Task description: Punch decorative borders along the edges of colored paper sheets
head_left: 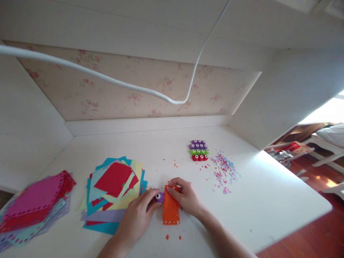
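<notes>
At the centre of a white desk (258,211), a person's left grip (139,209) is clamped on a small purple block (161,197) with an eye-like spot, held at the 9 o'clock edge of an orange sheet (170,208). The right grip (185,195) pinches the sheet's upper part between thumb and fingers. Small holes run along its 6 o'clock edge, where two orange bits (167,237) lie just beyond.

The fingers partly hide the block, and whether the paper sits inside it cannot be told. Toward 9 o'clock, the left hand overlaps a stack of coloured sheets (118,179); farther out, hole-edged sheets (34,195) are cut off by the frame.

Rows of purple, green and red blocks (199,151) stand at 1 o'clock, with blurred confetti (225,168) scattered at 2 o'clock. A white cable (107,77) hangs before floral wallpaper (120,84); at 3 o'clock, past the desk, a reddish floor (301,229) shows, its clutter (282,154) hard to make out.
</notes>
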The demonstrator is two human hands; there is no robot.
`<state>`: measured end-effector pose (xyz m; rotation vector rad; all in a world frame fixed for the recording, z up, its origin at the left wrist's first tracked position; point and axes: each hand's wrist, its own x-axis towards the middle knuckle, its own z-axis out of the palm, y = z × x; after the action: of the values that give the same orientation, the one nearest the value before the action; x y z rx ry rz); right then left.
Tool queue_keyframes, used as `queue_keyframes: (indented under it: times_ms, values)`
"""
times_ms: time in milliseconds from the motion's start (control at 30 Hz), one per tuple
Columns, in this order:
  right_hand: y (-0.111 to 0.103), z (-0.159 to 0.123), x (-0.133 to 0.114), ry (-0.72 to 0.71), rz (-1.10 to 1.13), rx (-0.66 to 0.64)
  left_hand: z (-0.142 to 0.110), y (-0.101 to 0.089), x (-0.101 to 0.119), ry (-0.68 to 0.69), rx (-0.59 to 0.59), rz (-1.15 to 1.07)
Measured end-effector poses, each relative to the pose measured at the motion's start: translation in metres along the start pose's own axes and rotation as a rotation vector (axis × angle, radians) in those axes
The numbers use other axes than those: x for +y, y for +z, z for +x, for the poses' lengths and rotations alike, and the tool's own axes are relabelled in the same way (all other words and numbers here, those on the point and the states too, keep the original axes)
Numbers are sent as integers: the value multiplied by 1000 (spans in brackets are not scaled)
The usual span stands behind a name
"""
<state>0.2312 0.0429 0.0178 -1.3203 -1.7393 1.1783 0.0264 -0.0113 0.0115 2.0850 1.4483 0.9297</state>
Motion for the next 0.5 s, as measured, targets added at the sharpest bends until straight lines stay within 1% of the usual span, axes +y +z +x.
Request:
queue_keyframes:
  times_ms: [167,400,500]
  values:
    - [0,-1,-6,-19,-49,8,-1,0,1,30,11,39]
    - [2,-2,-13,-26,-94,23,1,-2,6,48,-17,71]
    - [5,-3,-18,-73,-151,9,2,-3,8,52,-22,68]
